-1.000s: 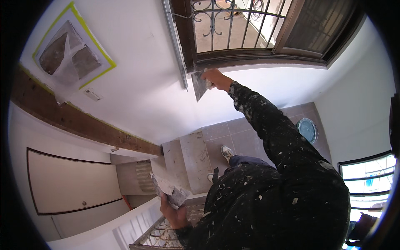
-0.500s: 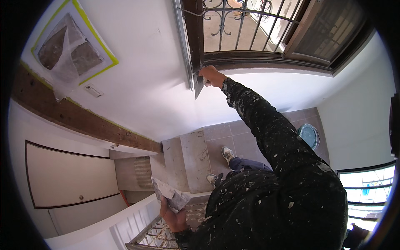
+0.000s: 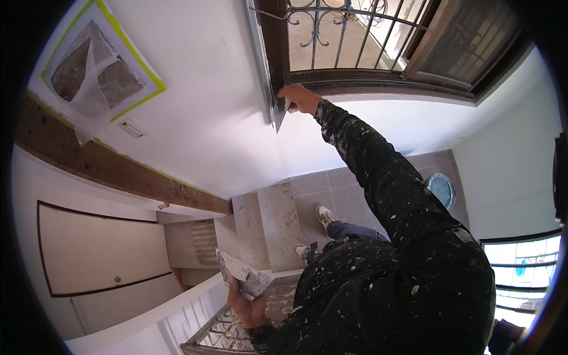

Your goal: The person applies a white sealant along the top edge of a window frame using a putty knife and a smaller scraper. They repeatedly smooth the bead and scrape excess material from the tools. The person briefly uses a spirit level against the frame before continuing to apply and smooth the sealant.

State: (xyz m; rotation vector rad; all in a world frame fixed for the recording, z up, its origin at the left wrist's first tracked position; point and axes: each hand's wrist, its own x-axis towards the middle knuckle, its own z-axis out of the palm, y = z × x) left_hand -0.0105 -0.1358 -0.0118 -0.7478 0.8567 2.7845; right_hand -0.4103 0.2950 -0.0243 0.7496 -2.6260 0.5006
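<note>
My right hand (image 3: 302, 99) is closed on a putty knife (image 3: 281, 118), its flat blade at the lower end of a metal strip (image 3: 263, 77) beside the dark window frame (image 3: 274, 35). My right arm, in a paint-spattered black sleeve, stretches up to it. Lower down, my left hand (image 3: 247, 307) grips a flat blade (image 3: 241, 273) loaded with whitish, crumpled-looking filler; its handle is hidden. Left of the window, a wall opening (image 3: 112, 83) is edged with yellow tape, with loose translucent plastic (image 3: 89, 106) hanging from it.
Steps (image 3: 275, 225) and tiled floor (image 3: 316, 186) lie below my feet and beside them. A blue bucket (image 3: 439, 190) stands by the right wall (image 3: 509, 160). A railing (image 3: 222, 331) runs at lower left, near a cream hatch (image 3: 103, 248). A wooden beam (image 3: 118, 160) crosses the left wall.
My right hand and putty knife have moved up and leftward relative to the window, onto the strip's edge. The view has shifted slightly. My left hand has barely moved.
</note>
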